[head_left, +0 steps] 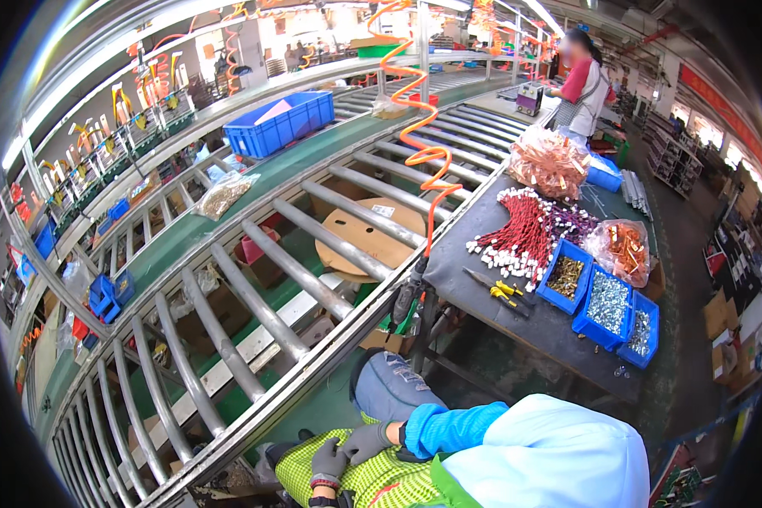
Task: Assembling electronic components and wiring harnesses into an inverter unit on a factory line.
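Both of my hands wear grey gloves and rest low in view, against yellow-green checked cloth (pixel 300 468). My left hand (pixel 328 463) lies on this cloth with its fingers laid out loosely, holding nothing that I can see. Close beside it is my right hand (pixel 367 442), coming from a bright blue sleeve (pixel 453 427); its fingers are loosely bent toward the left hand, and no object shows in them. Just beyond the hands is a knee in blue-grey denim (pixel 395 391). A dark power screwdriver (pixel 408 295) hangs at the conveyor's edge on an orange coiled hose (pixel 432 161).
A roller conveyor (pixel 271 317) crosses from lower left to upper right. On the dark table (pixel 559 334) lie red wire bundles (pixel 521 224), yellow-handled pliers (pixel 506 292) and blue bins (pixel 603 306) of small metal parts. A person (pixel 580 85) stands at the far end.
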